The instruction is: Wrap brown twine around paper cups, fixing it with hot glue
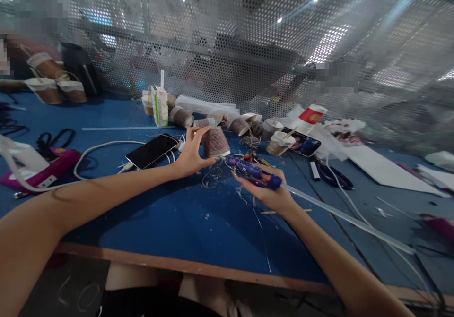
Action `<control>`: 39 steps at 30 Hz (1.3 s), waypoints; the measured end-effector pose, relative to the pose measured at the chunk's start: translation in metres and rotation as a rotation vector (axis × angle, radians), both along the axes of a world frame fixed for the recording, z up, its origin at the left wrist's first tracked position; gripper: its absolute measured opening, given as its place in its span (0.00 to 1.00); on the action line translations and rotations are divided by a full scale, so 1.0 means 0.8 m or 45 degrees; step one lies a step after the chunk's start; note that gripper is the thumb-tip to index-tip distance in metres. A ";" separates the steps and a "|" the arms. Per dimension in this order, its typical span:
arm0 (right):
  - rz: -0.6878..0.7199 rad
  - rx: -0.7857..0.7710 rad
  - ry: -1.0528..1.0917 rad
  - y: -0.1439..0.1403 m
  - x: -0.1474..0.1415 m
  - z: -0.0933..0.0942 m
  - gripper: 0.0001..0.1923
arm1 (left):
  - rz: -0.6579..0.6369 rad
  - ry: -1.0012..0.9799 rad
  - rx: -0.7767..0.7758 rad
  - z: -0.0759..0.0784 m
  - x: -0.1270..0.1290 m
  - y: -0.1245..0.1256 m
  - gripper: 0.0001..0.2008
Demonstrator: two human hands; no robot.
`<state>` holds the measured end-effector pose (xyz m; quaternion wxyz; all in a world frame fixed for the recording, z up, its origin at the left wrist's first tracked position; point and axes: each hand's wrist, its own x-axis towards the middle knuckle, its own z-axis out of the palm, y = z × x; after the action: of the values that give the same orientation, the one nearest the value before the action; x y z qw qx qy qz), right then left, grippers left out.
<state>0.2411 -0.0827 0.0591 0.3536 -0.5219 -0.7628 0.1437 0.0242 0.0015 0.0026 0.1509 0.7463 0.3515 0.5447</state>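
Note:
My left hand (189, 154) grips a yarn-wrapped paper cup (215, 142), tipped on its side above the blue table (170, 222). My right hand (271, 192) holds a blue glue gun (253, 171) whose nozzle points left and touches the cup's lower edge. A long clear glue stick (347, 218) juts from the back of the gun toward the right. Loose glue threads lie on the table under the cup.
A black phone (152, 150) with a white cable lies left of the cup. Behind stand several wrapped cups (239, 126), a small carton (161, 105), a second phone (304, 142), scissors (333, 175) and white sheets (383, 168). A perforated screen (248, 47) backs the table.

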 end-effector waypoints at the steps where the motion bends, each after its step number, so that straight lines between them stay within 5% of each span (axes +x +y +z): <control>1: -0.005 -0.005 -0.012 0.000 0.000 0.000 0.15 | 0.000 0.001 0.001 0.000 0.000 0.000 0.41; 16: -0.041 -0.197 0.140 -0.005 -0.003 0.005 0.14 | 0.009 0.001 0.018 -0.003 0.000 0.004 0.41; 39: -0.098 -0.163 0.258 0.006 0.013 -0.002 0.17 | -0.040 -0.076 0.001 -0.004 0.001 0.005 0.41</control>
<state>0.2514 -0.0780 0.0573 0.4003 -0.5551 -0.6918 0.2303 0.0247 0.0054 -0.0004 0.1696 0.7352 0.3348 0.5645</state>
